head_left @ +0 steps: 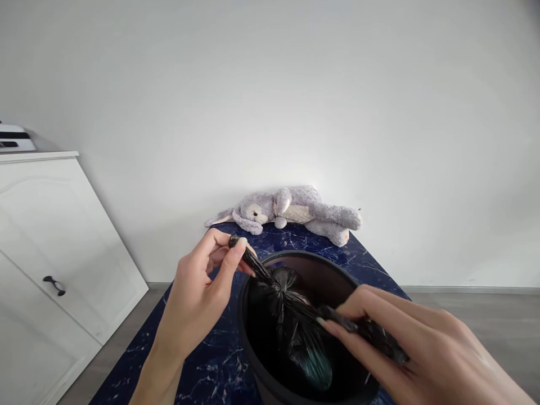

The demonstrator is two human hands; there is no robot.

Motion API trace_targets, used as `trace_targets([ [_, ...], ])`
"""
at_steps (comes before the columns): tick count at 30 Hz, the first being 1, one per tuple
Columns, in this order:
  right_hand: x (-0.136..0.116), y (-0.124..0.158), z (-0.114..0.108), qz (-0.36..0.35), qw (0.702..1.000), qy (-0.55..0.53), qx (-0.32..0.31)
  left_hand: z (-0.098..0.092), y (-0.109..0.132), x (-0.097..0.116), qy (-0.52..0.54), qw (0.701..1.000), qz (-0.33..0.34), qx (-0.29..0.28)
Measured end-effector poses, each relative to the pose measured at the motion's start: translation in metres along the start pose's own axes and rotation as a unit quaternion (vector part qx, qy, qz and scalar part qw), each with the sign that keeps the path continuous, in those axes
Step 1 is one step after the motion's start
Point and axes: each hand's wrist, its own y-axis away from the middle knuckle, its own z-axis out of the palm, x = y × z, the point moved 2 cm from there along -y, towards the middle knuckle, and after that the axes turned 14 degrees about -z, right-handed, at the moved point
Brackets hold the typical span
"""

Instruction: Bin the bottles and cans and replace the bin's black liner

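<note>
A black plastic trash bag (295, 337) sits inside a round dark trash can (270, 382), its top gathered into a knot. One twisted end of the bag is pinched between the thumb and fingers of my left hand (206, 287), above the can's left rim. The other end is gripped by my right hand (405, 343) over the right rim, with loose black plastic running along the fingers. Both ends look stretched apart from the knot. Something greenish shows through the thin plastic low on the bag; what it is I cannot tell.
The can stands on a dark blue marbled table (211, 360). A grey plush bunny (295, 208) lies on its side along the far edge, against the white wall (270, 95). To the left is a white cabinet (54, 242) with a black handle, bearing a white and black object (16, 138).
</note>
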Motion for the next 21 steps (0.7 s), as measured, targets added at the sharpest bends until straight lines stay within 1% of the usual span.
trace_targets([
  [2,-0.003,-0.009,0.006,0.037,0.999,0.003,0.027,0.002,0.003,0.003,0.005,1.000,0.019,0.007],
  [4,-0.007,-0.016,0.012,0.050,0.998,0.002,0.029,0.005,0.009,0.007,0.012,0.999,0.041,0.007],
  [8,-0.010,-0.021,0.024,0.053,0.998,-0.030,-0.006,0.013,0.023,0.017,0.050,0.996,0.068,0.002],
  [12,-0.008,-0.022,0.033,0.049,0.996,-0.054,-0.043,0.020,0.035,0.022,0.090,0.991,0.091,-0.039],
  [15,-0.008,-0.023,0.035,0.052,0.996,-0.057,-0.040,0.023,0.040,0.024,0.120,0.986,0.100,-0.057],
  [18,-0.007,-0.024,0.033,0.050,0.998,-0.045,-0.008,0.018,0.041,0.025,0.110,0.986,0.104,-0.067],
  [19,-0.006,-0.025,0.032,0.051,0.998,-0.039,-0.001,0.014,0.039,0.024,0.099,0.987,0.104,-0.067],
  [21,-0.005,-0.025,0.030,0.058,0.998,-0.027,0.023,0.006,0.033,0.020,0.064,0.989,0.100,-0.084],
])
